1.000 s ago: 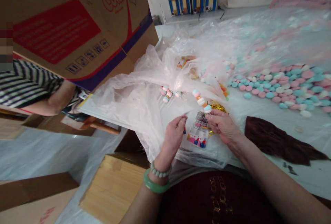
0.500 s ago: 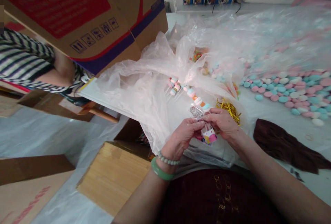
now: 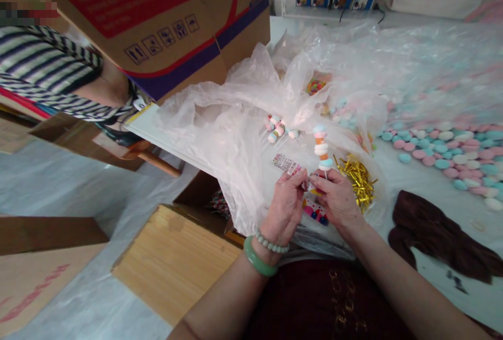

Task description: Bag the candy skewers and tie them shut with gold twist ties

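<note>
My right hand (image 3: 338, 196) is closed around the stick of a marshmallow skewer (image 3: 321, 149), which stands nearly upright with blue, white, pink and orange pieces. Pinched in my left hand (image 3: 286, 201) is a small printed plastic bag (image 3: 286, 164); its patterned top sticks out past the fingers. Colourful dotted plastic (image 3: 314, 213) shows below the hands; whether it belongs to the same bag I cannot tell. The fingertips of both hands almost meet. Beyond them several shorter marshmallow skewers (image 3: 275, 129) lie on the table. Gold twist ties (image 3: 360, 183) lie in a pile beside my right hand.
Loose pastel marshmallows (image 3: 448, 146) spread over the right side under clear plastic sheeting (image 3: 251, 99). A dark brown cloth (image 3: 440, 230) lies at right. A large carton (image 3: 165, 25) stands at back left, near a person in a striped top (image 3: 47, 73). Cardboard boxes (image 3: 176, 256) stand below the table edge.
The marshmallow skewer has swung from slanting away to nearly upright in my right hand. The bag's printed top has shifted left with my left hand. The whole view has also shifted slightly.
</note>
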The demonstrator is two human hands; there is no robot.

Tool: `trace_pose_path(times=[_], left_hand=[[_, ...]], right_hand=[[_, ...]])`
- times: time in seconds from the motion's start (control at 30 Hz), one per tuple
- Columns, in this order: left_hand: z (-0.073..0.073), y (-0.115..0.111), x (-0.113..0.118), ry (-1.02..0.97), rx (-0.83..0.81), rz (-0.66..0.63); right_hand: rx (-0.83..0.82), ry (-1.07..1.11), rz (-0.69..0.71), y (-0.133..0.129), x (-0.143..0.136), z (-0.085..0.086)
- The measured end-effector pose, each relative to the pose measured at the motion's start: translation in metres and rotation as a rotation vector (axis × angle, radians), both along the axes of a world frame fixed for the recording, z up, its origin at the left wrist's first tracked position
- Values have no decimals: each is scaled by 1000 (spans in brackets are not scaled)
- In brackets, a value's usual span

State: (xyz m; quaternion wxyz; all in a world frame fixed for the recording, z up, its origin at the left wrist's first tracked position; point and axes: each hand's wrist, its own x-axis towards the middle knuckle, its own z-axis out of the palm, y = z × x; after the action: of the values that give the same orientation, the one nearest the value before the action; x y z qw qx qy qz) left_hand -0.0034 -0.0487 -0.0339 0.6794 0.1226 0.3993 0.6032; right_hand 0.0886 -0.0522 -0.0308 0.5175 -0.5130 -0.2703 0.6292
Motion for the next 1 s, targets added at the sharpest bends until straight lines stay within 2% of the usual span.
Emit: trace_pose_path(times=[0.23, 0.37, 0.5, 0.67, 0.77, 0.87, 1.0], left_hand=[[-9, 0, -9, 128, -58, -96], [-13, 3, -6, 117, -47, -25], [-10, 3, 1, 150, -62, 22], [-5, 1, 8, 248, 0, 78], [-5, 0, 10, 197, 36, 85], [-7, 1, 8, 159, -26, 102], [-8, 3, -2, 211, -65, 122]], right_hand=[[-61, -48, 13, 2, 9, -11], [-85, -22, 18, 2, 7, -15], [-106, -28, -6, 2, 5, -18], [-78, -6, 57, -1, 1, -10], [-33, 23, 65, -2, -3, -6], [-69, -12, 4, 0, -5, -10], [-69, -83, 25, 5, -1, -17]])
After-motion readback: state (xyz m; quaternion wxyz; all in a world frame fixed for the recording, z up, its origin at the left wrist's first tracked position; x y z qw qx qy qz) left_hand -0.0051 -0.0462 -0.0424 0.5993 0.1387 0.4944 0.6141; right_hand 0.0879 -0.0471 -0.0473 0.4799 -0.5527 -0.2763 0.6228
